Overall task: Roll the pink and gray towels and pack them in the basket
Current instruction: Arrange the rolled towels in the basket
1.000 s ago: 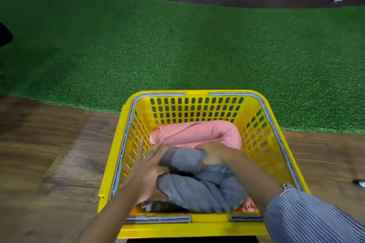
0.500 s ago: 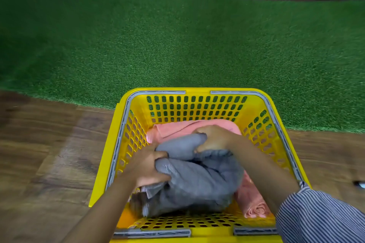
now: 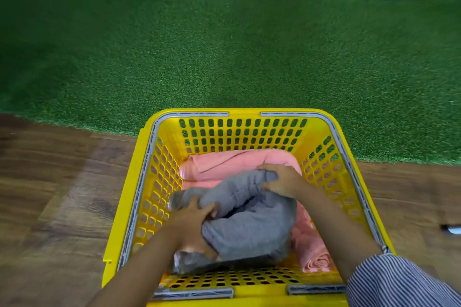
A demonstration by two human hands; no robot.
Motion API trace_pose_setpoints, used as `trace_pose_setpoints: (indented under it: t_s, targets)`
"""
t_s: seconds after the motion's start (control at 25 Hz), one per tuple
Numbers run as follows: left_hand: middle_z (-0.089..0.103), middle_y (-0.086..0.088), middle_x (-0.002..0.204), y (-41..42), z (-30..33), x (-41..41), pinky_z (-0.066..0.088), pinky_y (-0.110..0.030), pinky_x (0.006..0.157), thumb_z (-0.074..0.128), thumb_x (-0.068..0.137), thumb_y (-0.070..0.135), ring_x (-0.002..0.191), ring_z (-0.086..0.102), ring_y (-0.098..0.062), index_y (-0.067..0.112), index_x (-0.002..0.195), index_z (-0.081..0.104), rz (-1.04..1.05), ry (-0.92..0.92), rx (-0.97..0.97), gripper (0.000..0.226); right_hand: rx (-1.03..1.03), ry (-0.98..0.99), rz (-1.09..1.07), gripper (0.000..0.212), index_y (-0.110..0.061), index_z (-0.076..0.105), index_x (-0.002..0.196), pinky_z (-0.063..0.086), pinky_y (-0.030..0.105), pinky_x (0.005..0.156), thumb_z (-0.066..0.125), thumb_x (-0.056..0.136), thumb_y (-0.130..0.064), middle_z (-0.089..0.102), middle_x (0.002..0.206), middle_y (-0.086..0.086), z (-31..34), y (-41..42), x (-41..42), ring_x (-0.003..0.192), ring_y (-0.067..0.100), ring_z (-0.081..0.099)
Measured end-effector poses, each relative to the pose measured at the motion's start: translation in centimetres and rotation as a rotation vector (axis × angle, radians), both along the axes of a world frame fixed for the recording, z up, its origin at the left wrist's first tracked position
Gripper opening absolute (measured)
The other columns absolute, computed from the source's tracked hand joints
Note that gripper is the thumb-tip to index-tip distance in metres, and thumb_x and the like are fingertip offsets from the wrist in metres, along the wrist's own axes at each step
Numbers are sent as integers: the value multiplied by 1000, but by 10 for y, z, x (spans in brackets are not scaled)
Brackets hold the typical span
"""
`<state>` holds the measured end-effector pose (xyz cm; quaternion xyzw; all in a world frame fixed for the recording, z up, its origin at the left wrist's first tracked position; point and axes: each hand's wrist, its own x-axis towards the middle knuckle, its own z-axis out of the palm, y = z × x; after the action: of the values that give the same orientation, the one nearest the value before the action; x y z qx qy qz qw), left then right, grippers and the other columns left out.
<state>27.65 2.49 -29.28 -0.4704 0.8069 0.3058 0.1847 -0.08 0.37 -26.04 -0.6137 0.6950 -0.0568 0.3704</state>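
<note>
A person's two hands work a bundle of soft gray towels (image 3: 252, 219) down inside a yellow perforated plastic basket (image 3: 159, 177) on a brown wood-grain floor (image 3: 57, 194), beside a green strip of artificial turf (image 3: 224, 52). Within the last second the left hand (image 3: 194, 217), then flat against the gray cloth, has curled and now grips its near left fold, while the gray bundle has shifted from the near wall toward the middle, baring perforated floor at the near edge. The right hand (image 3: 282, 179), fingers bent, holds the bundle's far end. The packing looks nearly finished, the gray rolls still loose. Inside the basket, a rolled pink towel (image 3: 224, 162) lies along the far wall and a second pink roll (image 3: 316, 254) along the right wall, the gray towels between and over them.
</note>
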Motion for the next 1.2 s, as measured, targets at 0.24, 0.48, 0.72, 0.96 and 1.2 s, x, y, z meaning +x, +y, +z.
trace_pose_setpoints:
  t_s: [0.24,0.48,0.72,0.96,1.2]
  targets:
    - [34,-7,137,-4,-13,-15,39,-33,102,67,58,71,123,44,-28,43,133,47,-50,157,-111,82,-114,-69,-15,46,-26,54,127,33,20,90,63,83,-19,57,129,-2,1,2,2,115,20,51]
    - [43,-2,110,-47,9,-7,41,-25,82,65,59,61,98,48,-20,23,110,68,112,492,-332,63,-377,-448,-356,32,-25,47,128,40,29,99,44,97,-27,52,129,-7,0,27,-7,119,7,47]
    - [50,-11,103,-77,29,-6,45,-29,67,62,55,57,83,56,-28,16,98,72,148,491,-463,60,-188,-212,-58,49,-27,46,127,32,44,108,51,80,-40,45,138,4,-43,57,-9,129,23,40]
    - [48,-15,121,-66,17,-16,46,-38,85,70,58,55,107,51,-34,22,111,69,48,289,-416,61,-158,350,484,71,-37,44,127,33,37,86,47,62,-66,44,129,1,-50,61,-3,110,30,40]
    - [47,-11,120,-57,25,-12,47,-38,85,62,56,66,105,51,-31,25,110,68,40,306,-417,68,66,225,623,37,-16,68,97,39,32,83,72,64,-32,65,101,4,-23,86,-9,96,20,52]
